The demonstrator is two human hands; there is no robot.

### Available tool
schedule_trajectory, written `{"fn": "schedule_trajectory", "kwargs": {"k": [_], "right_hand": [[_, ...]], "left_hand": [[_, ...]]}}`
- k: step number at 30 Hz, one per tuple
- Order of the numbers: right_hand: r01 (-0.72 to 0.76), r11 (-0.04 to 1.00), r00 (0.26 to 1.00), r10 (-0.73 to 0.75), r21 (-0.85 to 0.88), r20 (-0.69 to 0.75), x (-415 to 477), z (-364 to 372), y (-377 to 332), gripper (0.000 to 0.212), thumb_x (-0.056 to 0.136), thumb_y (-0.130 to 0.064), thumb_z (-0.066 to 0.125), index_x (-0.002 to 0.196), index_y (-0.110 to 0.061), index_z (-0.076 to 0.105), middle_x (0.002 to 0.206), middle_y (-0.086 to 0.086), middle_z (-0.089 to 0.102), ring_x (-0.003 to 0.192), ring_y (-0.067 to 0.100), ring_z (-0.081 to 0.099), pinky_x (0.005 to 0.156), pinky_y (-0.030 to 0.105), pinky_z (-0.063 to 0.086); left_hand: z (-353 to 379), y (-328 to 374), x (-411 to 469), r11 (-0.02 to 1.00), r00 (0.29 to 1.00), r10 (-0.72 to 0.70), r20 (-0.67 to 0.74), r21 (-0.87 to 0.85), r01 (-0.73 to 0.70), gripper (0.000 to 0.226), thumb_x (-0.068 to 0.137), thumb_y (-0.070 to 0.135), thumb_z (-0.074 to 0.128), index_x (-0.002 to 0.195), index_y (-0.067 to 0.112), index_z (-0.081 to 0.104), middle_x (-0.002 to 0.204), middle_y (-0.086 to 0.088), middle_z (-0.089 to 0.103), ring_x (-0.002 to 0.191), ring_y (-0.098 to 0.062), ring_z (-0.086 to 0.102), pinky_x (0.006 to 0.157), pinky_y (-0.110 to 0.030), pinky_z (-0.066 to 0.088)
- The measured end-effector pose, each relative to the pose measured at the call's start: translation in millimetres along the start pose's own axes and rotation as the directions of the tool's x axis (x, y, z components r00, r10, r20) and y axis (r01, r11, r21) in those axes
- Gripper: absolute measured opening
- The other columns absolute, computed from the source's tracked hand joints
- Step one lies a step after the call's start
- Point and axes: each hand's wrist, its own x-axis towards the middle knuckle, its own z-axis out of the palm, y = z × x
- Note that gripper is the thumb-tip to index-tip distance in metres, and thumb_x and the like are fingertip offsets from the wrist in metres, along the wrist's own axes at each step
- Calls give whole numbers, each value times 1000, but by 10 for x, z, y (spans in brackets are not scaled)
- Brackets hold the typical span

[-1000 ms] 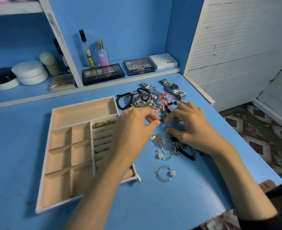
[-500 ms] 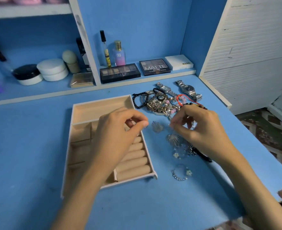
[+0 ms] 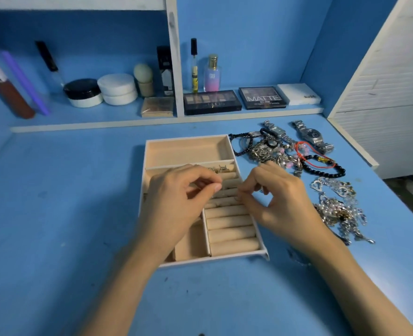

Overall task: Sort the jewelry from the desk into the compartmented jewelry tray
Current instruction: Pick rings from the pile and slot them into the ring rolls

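The beige compartmented tray (image 3: pixel 188 151) with a white rim lies mid-desk. My left hand (image 3: pixel 176 204) and my right hand (image 3: pixel 278 200) hover over its ring-roll column (image 3: pixel 229 221), fingertips close together. Each pinches a small piece of jewelry between thumb and forefinger; a glint of silver shows in the right hand, and the left's piece is mostly hidden. Small gold pieces (image 3: pixel 221 169) sit in the top ring row. Right of the tray lie tangled bracelets (image 3: pixel 268 151), two watches (image 3: pixel 310 135), a black bead bracelet (image 3: pixel 326 172) and a heap of silver chains (image 3: pixel 339 209).
A shelf behind the desk holds eyeshadow palettes (image 3: pixel 211 101), a perfume bottle (image 3: pixel 211 73), jars (image 3: pixel 117 88) and tubes. A white slatted panel (image 3: pixel 382 93) borders the desk at the right. Blue desk surface (image 3: pixel 67 202) spreads left of the tray.
Both hands have moved left from the jewelry pile to above the tray's ring rolls, each pinching a small piece. The view has swung left and nearer.
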Motion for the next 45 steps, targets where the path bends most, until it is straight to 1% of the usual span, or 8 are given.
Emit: {"fn": "schedule_trajectory", "kwargs": {"k": [6, 15, 18, 25, 28, 34, 37, 45], "right_hand": [[8, 1000, 999, -8, -8, 53, -36, 6, 34, 6, 71, -3, 65, 69, -8, 61, 70, 0, 57, 69, 15, 45, 63, 15, 33], [-13, 999, 997, 10, 39, 78, -79, -32, -8, 6, 76, -7, 64, 74, -13, 63, 71, -1, 56, 71, 11, 46, 67, 10, 33], [-10, 1000, 996, 8, 29, 86, -82, -35, -11, 7, 75, -6, 64, 74, -13, 65, 72, -2, 56, 72, 11, 47, 69, 9, 34], [-9, 1000, 997, 7, 26, 77, -87, -33, -4, 8, 75, -8, 65, 75, -13, 70, 72, 2, 55, 71, 18, 52, 69, 22, 41], [-27, 999, 996, 24, 32, 82, -82, -29, -7, 8, 75, -9, 64, 75, -14, 70, 72, 1, 55, 72, 19, 52, 69, 21, 40], [-60, 997, 993, 54, 51, 104, -86, -42, -9, 6, 77, -14, 63, 77, -16, 70, 72, 0, 54, 72, 17, 51, 67, 16, 37], [-92, 993, 994, 87, 73, 67, -80, -53, -4, 8, 80, -16, 61, 84, -15, 68, 69, -3, 50, 71, 9, 47, 66, 11, 32], [-97, 992, 995, 99, 78, -12, -73, -70, 0, 14, 84, -22, 54, 88, -16, 66, 64, -4, 48, 67, 5, 43, 64, 13, 31]], "left_hand": [[6, -26, -13, 995, 998, 57, 7, 82, -57, 11, 75, 14, 74, 78, 24, 72, 73, 13, 66, 69, -7, 58, 60, -19, 48], [-23, -54, -14, 989, 997, 73, 10, 130, -74, 11, 75, 16, 74, 79, 27, 72, 70, 22, 59, 68, -1, 53, 61, -10, 43], [-19, -60, -18, 989, 997, 73, 10, 131, -74, 11, 75, 16, 74, 79, 26, 72, 71, 20, 61, 68, -2, 53, 60, -13, 44], [-14, -76, -14, 991, 998, 65, 9, 118, -66, 11, 75, 17, 73, 79, 26, 72, 72, 19, 62, 68, -4, 55, 60, -13, 45], [-14, -81, -14, 991, 998, 70, 9, 117, -70, 11, 75, 16, 74, 79, 26, 72, 72, 19, 63, 69, -5, 56, 59, -13, 45], [-24, -82, -15, 990, 998, 62, 18, 128, -64, 11, 75, 18, 73, 79, 29, 72, 73, 18, 62, 71, -7, 56, 60, -14, 45], [-29, -89, -11, 990, 998, 54, 16, 126, -55, 13, 75, 19, 73, 79, 31, 71, 71, 20, 61, 69, -6, 54, 59, -12, 42], [-39, -44, -60, 986, 996, 61, 67, 152, -71, 7, 73, 20, 75, 75, 27, 73, 59, 21, 54, 63, 1, 50, 63, -9, 36]]}}
